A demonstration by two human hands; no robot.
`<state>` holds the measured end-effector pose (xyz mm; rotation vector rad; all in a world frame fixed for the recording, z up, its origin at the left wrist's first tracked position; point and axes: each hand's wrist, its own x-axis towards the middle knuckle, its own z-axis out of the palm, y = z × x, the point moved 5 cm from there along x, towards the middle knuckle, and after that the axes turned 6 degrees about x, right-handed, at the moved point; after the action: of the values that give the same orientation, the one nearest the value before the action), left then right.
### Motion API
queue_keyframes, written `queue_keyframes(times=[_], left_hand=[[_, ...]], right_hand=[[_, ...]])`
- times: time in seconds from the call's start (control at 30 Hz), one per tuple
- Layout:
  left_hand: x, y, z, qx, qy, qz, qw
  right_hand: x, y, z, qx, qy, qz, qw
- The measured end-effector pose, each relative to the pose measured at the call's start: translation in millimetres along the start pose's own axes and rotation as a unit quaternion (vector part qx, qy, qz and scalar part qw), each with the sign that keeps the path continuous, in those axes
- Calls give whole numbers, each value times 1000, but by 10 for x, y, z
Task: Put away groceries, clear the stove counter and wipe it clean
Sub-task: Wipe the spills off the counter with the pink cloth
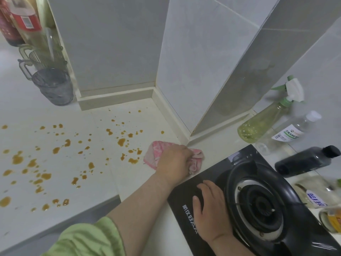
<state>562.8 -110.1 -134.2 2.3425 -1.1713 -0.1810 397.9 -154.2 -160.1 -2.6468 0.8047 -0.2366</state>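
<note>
Your left hand is bunched around a crumpled pink terry cloth, pressing it to the smooth pale stone counter near the wall corner. Your knuckles hide the cloth's middle. Amber sauce spots speckle the counter to its left. Your right hand lies flat, fingers relaxed, on the glossy black glass gas stove, whose white lettering is too blurred to read.

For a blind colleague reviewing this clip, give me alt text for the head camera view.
A person's left hand grips a pink cloth on a pale counter spattered with brown spots, while the right hand rests flat on a black gas stove. A spray bottle and a black bottle are beyond the stove.
</note>
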Motion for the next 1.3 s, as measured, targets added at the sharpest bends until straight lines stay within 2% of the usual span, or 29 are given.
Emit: queue_keyframes(times=[0.13,0.23,0.33,0.4,0.83,0.97,1.07,1.17,1.3], left_hand=[[82,2,-22,58,34,-42,997],[113,82,-32,102,-11,-17,995],[81,44,12,32,-80,30,996],[64,-22,32,-33,-92,45,994],[-33,-154,-22,31,-42,1,999],[-283,-394,-163,29,17,-28,999],[-395,-438,-194,34,57,-12,998],[-354,-440,-187,45,44,-26,998],[-181,-484,-196,35,67,-67,995]], right_hand=[[-3,-6,4,2,-2,-1,1000],[-2,-12,-14,-6,2,2,1000],[2,-24,-23,8,-10,0,1000],[5,-29,-27,17,-11,-5,1000],[7,-39,-20,12,-6,-10,1000],[3,-37,-45,16,8,-18,1000],[4,-33,-31,15,0,-17,1000],[11,-25,-14,17,5,-22,1000],[12,12,20,12,14,-24,1000]])
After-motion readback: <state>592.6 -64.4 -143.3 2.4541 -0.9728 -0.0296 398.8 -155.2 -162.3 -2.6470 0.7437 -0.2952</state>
